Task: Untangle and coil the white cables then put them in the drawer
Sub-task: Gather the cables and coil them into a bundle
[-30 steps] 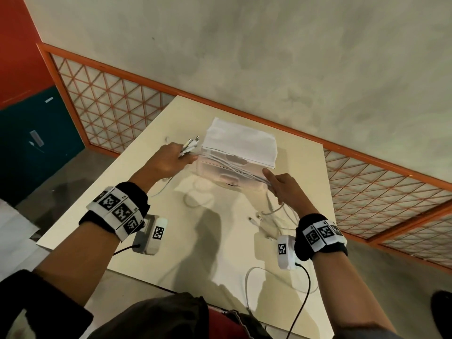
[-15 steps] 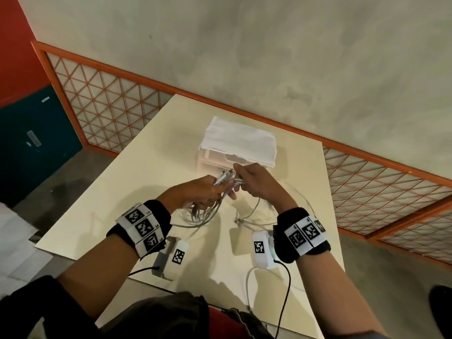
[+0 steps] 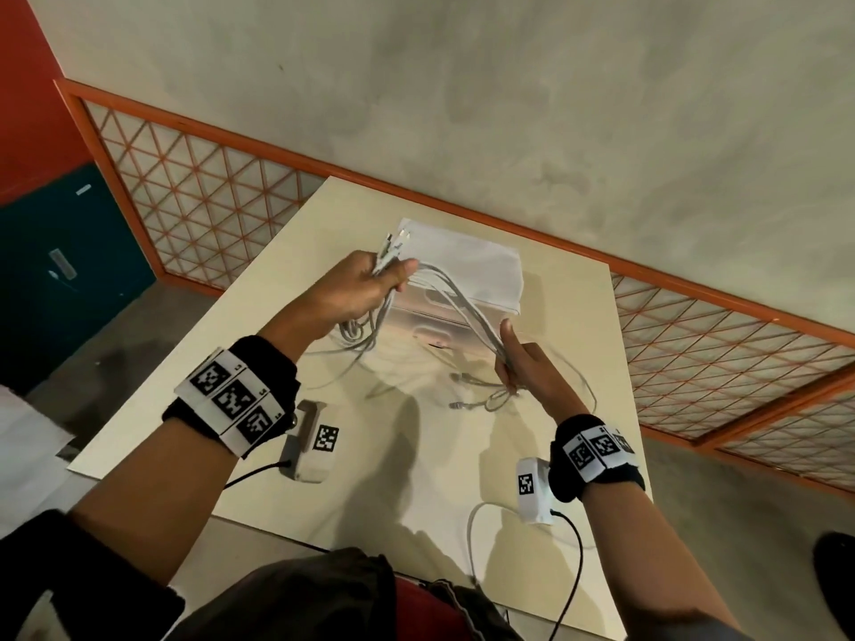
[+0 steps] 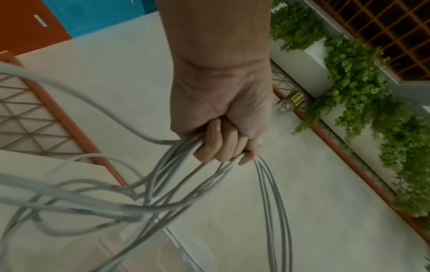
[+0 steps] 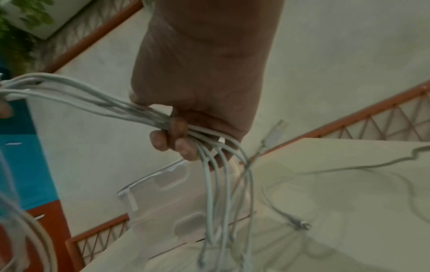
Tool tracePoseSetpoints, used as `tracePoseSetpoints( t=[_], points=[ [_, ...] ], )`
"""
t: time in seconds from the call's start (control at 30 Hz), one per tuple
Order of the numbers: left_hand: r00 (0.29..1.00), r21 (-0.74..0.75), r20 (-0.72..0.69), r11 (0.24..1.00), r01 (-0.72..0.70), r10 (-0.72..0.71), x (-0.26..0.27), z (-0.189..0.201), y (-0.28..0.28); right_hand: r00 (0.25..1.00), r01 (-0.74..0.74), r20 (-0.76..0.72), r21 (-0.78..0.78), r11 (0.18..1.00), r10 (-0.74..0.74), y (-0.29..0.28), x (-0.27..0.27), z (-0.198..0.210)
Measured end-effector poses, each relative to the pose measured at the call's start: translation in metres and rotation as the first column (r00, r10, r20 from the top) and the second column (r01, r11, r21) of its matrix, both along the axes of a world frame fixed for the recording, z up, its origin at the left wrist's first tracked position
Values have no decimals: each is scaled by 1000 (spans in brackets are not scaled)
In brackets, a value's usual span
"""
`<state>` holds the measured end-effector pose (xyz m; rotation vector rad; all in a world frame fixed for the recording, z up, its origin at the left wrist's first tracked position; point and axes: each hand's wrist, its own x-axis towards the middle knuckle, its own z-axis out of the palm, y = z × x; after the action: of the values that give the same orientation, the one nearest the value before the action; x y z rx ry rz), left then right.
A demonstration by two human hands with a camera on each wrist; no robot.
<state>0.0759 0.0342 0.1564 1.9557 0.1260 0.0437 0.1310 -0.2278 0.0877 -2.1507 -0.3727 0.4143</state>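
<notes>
Several white cables (image 3: 455, 300) stretch between my two hands above the cream table (image 3: 194, 386). My left hand (image 3: 358, 293) grips one end of the bundle, raised, with the plugs (image 3: 393, 240) sticking out above the fist; loops hang below it (image 4: 149, 193). My right hand (image 3: 520, 358) is lower and closer, fingers curled round the same strands (image 5: 186, 128), whose loose ends trail onto the table (image 3: 476, 400). Behind the cables stands a small translucent drawer unit (image 3: 462, 312) with a white cloth (image 3: 467, 266) on top; its drawers look closed.
The table sits against an orange-framed lattice railing (image 3: 721, 353) and a grey wall. A white cable (image 3: 472, 534) hangs off the near table edge. Green plants in white planters (image 4: 349, 82) show in the left wrist view.
My hands were together at the table's middle half a second ago. Now they have drawn apart: the left rose toward the drawer unit, the right slid down along the strands, pulling them taut.
</notes>
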Motion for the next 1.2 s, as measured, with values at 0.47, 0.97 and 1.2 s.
tracePoseSetpoints(
  t=[0.47, 0.97, 1.2],
  points=[
    [947, -74, 13, 945, -319, 321, 6, -30, 13, 987, -155, -95, -298, 942, 132, -26, 30, -21],
    [998, 103, -53, 994, 28, -23, -6, -57, -24, 966, -249, -41, -417, 874, 256, 11, 16, 1],
    [933, -161, -265, 966, 204, -242, -6, -63, -57, 930, -354, 27, -193, 915, 366, 40, 5, 26]
  ],
)
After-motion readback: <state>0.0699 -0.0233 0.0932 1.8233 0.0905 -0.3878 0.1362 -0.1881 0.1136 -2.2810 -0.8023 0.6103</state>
